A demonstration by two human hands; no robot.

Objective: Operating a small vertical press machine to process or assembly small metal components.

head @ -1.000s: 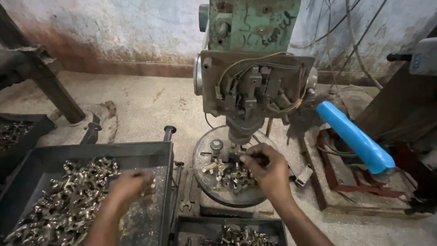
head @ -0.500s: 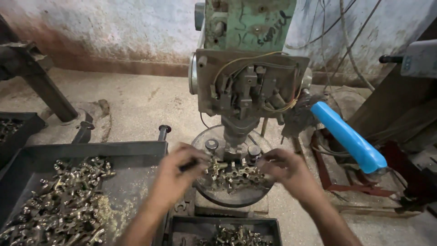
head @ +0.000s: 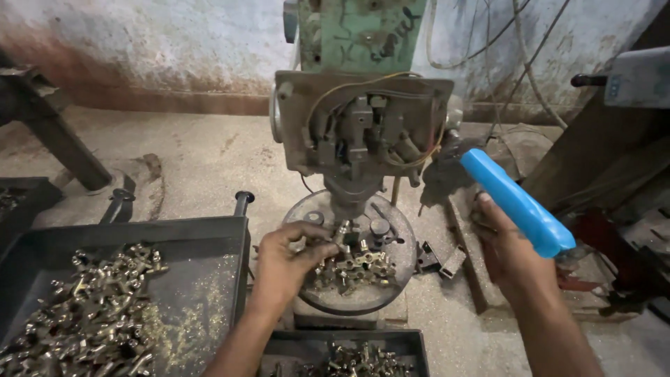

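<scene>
Our left hand (head: 289, 258) pinches a small brass fitting (head: 340, 246) at the round machine table (head: 401, 241), just below the drill head (head: 363, 132). Our right hand (head: 513, 255) curls around the blue lever handle (head: 516, 202). If the lever drops, the head could catch the fingertips beneath it. The thumb hides the pinch, and loose fittings (head: 359, 269) past the fingers blur together.

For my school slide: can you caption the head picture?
Left hand places brass fittings on a round machine table; right hand at blue lever.
</scene>
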